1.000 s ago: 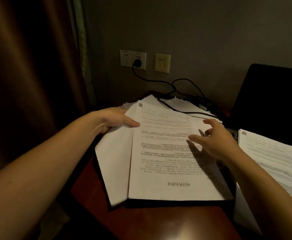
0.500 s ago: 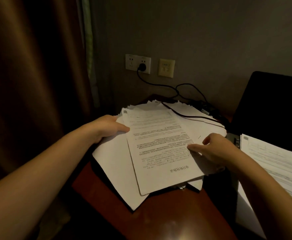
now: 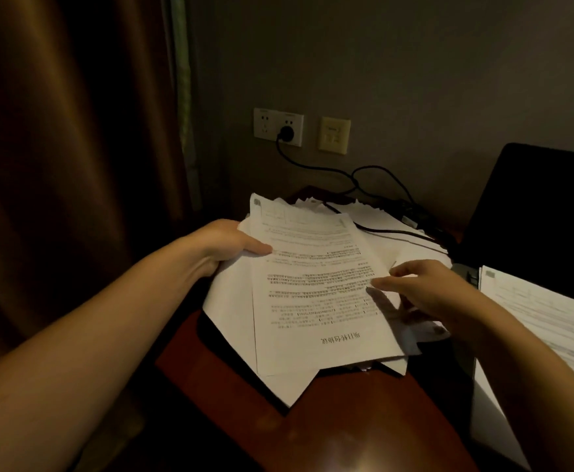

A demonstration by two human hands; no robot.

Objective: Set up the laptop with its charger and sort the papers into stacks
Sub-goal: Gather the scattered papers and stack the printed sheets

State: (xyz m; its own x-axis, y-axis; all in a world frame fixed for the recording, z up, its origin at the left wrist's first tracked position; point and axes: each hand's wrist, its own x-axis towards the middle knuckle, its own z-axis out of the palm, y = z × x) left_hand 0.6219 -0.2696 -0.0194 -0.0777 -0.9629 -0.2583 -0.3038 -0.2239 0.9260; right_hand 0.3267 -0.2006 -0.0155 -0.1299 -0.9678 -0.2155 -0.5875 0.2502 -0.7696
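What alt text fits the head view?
A left hand grips the left edge of a messy paper pile on a wooden desk while the right hand touches the top sheet. Behind, a plugged-in black cable runs toward a laptop.

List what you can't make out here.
Laptop: head view, cut by right edge, too dark for detail.
Cable: head view, laptop end lost in shadow.
Left hand: head view, fingers hidden under papers.
Right hand: head view, pinching or just touching papers, unclear.

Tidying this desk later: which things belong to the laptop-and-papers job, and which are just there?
Job: paper pile, second paper stack, laptop, charger cable, wall socket, left hand gripping the pile.
Not part of it: curtain, beige wall plate.
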